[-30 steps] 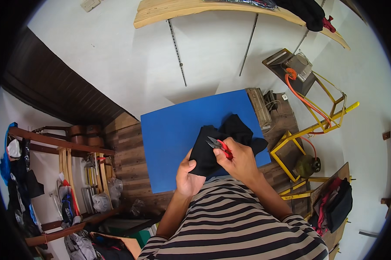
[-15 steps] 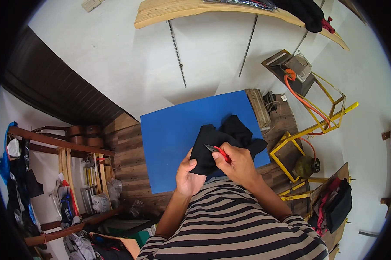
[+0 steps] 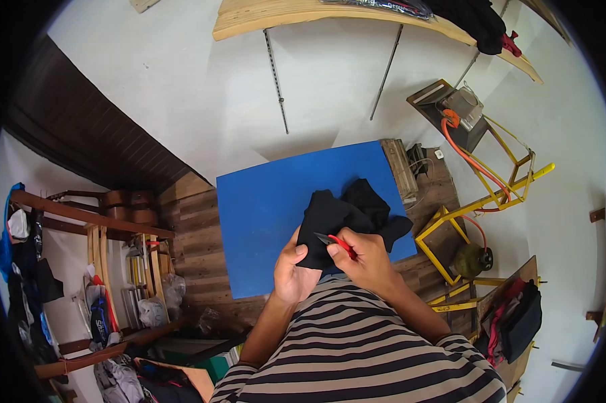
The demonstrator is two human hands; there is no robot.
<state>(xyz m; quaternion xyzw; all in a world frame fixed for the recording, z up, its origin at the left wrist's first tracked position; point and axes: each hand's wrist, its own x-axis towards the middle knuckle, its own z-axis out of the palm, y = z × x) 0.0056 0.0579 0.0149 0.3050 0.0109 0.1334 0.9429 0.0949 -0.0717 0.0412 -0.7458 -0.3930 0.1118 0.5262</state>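
Note:
A black cloth piece [image 3: 324, 213], perhaps a garment, lies bunched over the near right part of a blue tabletop [image 3: 259, 221]. My left hand [image 3: 293, 274] grips its near left edge, thumb on top and the other fingers hidden underneath. In my right hand [image 3: 369, 260] is a pair of small red-handled snips [image 3: 344, 245]. Their dark pointed blades aim left, against or just above the cloth near my left thumb. Whether the tips touch the fabric I cannot tell. Part of the handle is covered by my right fingers.
Beyond the table's right edge stand a wooden block [image 3: 398, 168] and a yellow metal frame [image 3: 444, 242] with an orange hose [image 3: 469, 156] and a green gas cylinder [image 3: 473, 260]. A cluttered shelf [image 3: 104, 232] is at left. A wooden shelf [image 3: 276, 20] hangs on the far wall.
The snips have turned slightly and shifted a little down and left over the cloth. Both hands keep their hold; the cloth has barely moved.

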